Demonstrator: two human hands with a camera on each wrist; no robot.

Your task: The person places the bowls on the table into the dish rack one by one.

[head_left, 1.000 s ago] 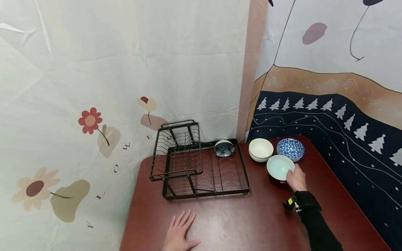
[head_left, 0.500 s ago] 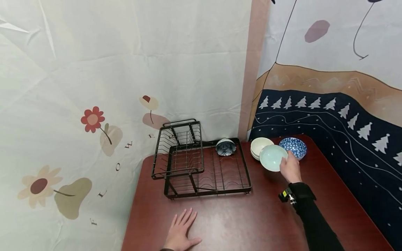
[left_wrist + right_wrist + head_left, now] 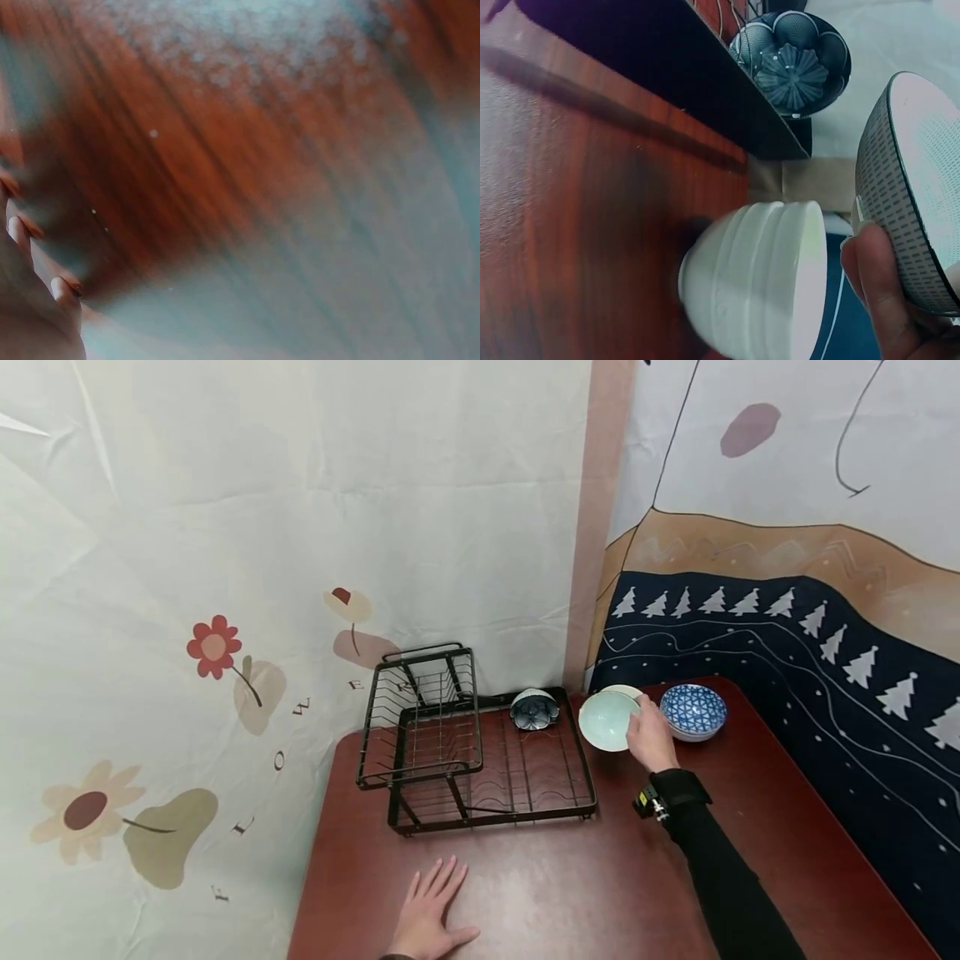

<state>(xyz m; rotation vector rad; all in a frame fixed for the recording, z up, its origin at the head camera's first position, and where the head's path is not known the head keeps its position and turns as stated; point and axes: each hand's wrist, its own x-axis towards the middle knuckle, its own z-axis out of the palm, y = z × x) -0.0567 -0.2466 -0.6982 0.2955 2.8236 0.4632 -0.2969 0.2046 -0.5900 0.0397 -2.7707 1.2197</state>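
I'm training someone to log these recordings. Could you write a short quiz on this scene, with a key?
1. Which hand holds the pale green bowl?
2. True or false: the left hand is spread out and holds nothing.
3. Where is the dark flower-shaped bowl? A) Inside another bowl. B) In the black dish rack. C) In the left hand.

Key: 1. The right hand. 2. True. 3. B.

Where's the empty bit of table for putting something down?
There's bare table between the left hand and the right sleeve, in front of the wire dish rack. Another patch lies right of that sleeve, up to the table's edge. Toward the far right corner it's crowded: white bowls, a blue-patterned bowl, and the pale-green-lined bowl the right hand holds.
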